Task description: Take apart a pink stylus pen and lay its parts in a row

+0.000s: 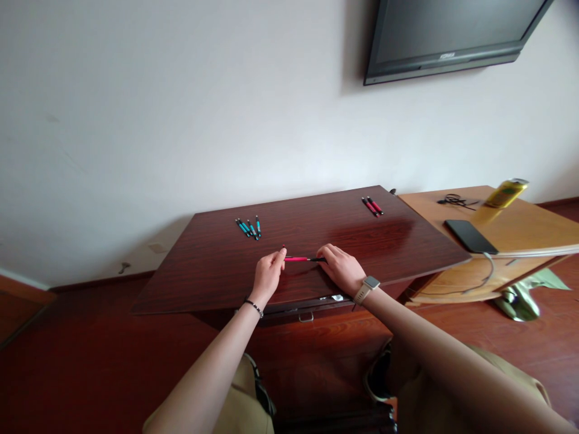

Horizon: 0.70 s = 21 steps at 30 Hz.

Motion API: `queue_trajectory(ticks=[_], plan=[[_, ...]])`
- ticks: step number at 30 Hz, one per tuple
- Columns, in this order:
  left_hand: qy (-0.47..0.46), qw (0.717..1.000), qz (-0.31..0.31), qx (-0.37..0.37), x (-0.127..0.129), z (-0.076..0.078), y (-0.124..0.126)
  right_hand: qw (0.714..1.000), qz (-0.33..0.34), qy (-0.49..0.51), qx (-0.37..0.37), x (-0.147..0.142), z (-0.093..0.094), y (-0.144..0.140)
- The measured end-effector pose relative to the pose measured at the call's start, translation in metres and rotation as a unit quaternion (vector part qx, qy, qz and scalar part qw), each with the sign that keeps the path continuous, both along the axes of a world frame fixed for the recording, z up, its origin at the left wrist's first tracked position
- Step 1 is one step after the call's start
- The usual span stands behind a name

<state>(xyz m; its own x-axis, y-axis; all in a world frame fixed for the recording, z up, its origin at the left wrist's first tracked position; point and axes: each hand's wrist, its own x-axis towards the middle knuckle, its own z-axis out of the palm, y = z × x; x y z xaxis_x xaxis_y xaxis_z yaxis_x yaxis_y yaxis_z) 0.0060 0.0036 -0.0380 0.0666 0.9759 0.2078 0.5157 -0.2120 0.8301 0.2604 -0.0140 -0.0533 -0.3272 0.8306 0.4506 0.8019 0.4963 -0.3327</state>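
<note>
Both forearms reach forward from the bottom edge over beige-clad knees to a dark, glossy wood surface with a drawer handle under its near edge. Left hand, a thin bracelet at its wrist, pinches one end of a red pen in its fingers; right hand, a pale watch at its wrist, grips the pen's black end, so the pen lies level between the two hands, just above the near middle of the surface. Farther back on the left lie several teal pens in a loose fan; at the far right corner lie two red pens side by side. To the right stands a lighter wooden table bearing a dark phone, a yellow can and a small black tangle of cord. Behind rises a plain white wall with a dark screen mounted at upper right; the floor is reddish wood.
</note>
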Motion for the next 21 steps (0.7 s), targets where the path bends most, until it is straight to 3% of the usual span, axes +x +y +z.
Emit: queue_trajectory(ticks=[13,21], plan=[[-0.022,0.999,0.049,0.009,-0.006,-0.003,0.004,1.0,-0.02,0.015,-0.017,0.003,-0.004,0.003],[-0.051,0.995,0.08,0.032,-0.028,0.003,0.013,0.998,-0.059,0.014,-0.022,0.007,-0.001,0.006]])
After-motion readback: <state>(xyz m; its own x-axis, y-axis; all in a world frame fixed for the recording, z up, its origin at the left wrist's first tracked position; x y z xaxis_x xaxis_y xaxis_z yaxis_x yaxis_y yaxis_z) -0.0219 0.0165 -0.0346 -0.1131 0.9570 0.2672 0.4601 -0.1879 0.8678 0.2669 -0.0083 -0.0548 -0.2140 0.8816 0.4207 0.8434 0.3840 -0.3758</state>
